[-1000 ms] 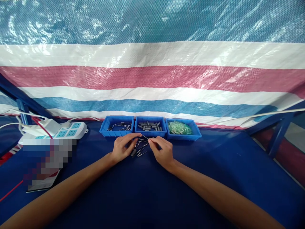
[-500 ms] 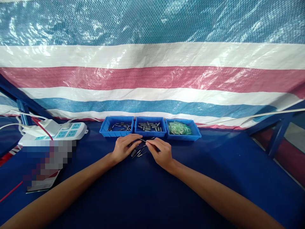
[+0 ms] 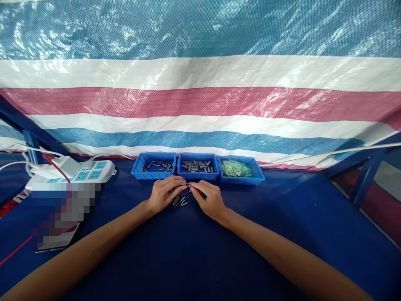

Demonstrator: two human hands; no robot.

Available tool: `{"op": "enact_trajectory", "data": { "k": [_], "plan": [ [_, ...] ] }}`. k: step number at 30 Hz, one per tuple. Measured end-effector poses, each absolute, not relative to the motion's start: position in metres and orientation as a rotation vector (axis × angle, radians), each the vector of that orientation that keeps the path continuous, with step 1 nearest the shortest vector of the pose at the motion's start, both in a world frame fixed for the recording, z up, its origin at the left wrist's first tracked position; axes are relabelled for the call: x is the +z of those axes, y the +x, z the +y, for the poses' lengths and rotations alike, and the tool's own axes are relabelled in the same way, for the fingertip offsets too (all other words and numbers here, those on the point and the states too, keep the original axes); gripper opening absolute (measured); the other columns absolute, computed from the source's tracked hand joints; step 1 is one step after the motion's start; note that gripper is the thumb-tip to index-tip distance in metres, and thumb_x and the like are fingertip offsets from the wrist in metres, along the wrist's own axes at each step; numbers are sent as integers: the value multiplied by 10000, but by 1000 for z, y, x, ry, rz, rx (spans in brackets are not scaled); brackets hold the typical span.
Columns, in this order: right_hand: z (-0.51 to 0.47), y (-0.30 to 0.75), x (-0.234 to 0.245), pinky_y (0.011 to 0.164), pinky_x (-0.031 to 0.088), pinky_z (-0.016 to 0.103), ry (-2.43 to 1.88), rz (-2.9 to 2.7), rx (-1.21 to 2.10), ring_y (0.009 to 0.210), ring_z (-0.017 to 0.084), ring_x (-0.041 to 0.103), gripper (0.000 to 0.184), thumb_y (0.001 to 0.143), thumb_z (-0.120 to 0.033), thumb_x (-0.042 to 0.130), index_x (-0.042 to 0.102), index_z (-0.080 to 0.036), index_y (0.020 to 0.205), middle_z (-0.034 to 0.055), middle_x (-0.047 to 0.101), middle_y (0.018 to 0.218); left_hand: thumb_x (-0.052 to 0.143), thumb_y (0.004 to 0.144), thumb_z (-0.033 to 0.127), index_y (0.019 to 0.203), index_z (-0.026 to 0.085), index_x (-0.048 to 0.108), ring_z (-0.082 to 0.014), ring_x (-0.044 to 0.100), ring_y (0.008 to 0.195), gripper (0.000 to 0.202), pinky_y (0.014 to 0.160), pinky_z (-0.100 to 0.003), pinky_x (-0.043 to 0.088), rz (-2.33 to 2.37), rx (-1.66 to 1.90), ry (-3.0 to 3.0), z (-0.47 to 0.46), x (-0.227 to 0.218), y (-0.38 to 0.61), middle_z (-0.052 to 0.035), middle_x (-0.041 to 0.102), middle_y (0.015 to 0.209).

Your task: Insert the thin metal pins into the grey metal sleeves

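Head view: at far left, white power strip [image 3: 105,171] with plugs and cables in it; nearer the person, a flat dark-edged object [image 3: 59,241], mostly pixelated, identity unclear. Three blue bins stand in a row at the back of the blue tabletop [image 3: 200,259]. Left bin [image 3: 150,175] holds slim metal-tipped rods. Just in front of it, left hand [image 3: 163,195], thumb and forefinger pinched on one end of a slim dark piece [image 3: 188,185]. Below those fingertips, a small scatter of loose slim rods [image 3: 183,203] and one thicker dark cylinder [image 3: 176,201] on the table, most slanting up to the right. Middle bin [image 3: 197,176], behind the held piece, contains short grey cylinders. Right hand [image 3: 208,200] pinches the piece's other end, fingertips nearly meeting the left's. Long axis of the piece seems to run left to right, hand to hand; both ends are covered, so which way it points cannot be told. Step in hand, by my reading: close two-handed fingertip work on this one piece. Next move calls for both pinches kept in line, with light pressure. Right bin [image 3: 241,180], rightmost of the row, holds clear greenish plastic pieces.
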State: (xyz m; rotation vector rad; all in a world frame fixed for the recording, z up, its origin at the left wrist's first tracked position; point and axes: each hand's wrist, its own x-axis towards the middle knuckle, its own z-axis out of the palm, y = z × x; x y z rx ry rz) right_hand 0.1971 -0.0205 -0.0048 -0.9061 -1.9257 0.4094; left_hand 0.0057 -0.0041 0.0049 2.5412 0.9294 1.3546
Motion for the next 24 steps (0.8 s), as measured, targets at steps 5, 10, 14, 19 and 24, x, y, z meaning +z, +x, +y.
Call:
{"op": "enact_trajectory", "data": {
  "k": [5,10,14,19,24],
  "plan": [
    [-19,198,-8,648,473,262,-923,-1968,428,673,142,586,229,906,-191,470,659,-155,1029,52,635,782,585,843,178,885,143,612,-131,655,812,61,640,-199,516,941,1347,2448,-6,5,4,-83,681,977],
    [-20,198,-7,633,452,253,-987,-1938,441,665,139,581,214,900,-180,468,663,-156,985,49,630,780,568,843,170,771,147,531,-82,639,626,85,558,-172,477,974,1373,2372,-7,0,3,-69,703,970],
    [-20,198,-5,619,436,252,-1014,-1922,436,651,139,568,201,903,-186,463,658,-165,949,42,619,756,542,864,202,792,157,518,-92,654,645,88,581,-175,485,996,1370,2356,-6,-4,3,-54,713,900],
    [-21,198,-3,605,421,253,-1023,-1920,426,619,126,536,199,910,-185,454,646,-162,959,33,594,740,530,885,194,935,148,572,-96,640,667,80,615,-178,481,1012,1377,2427,-4,-5,2,-25,683,781],
    [-22,199,-2,588,438,248,-958,-1904,450,599,118,527,215,915,-196,451,606,-163,1061,38,577,776,488,914,191,1033,155,598,-84,616,644,166,585,-169,463,915,1333,2560,-2,-5,0,-33,669,792]
  ]
}}
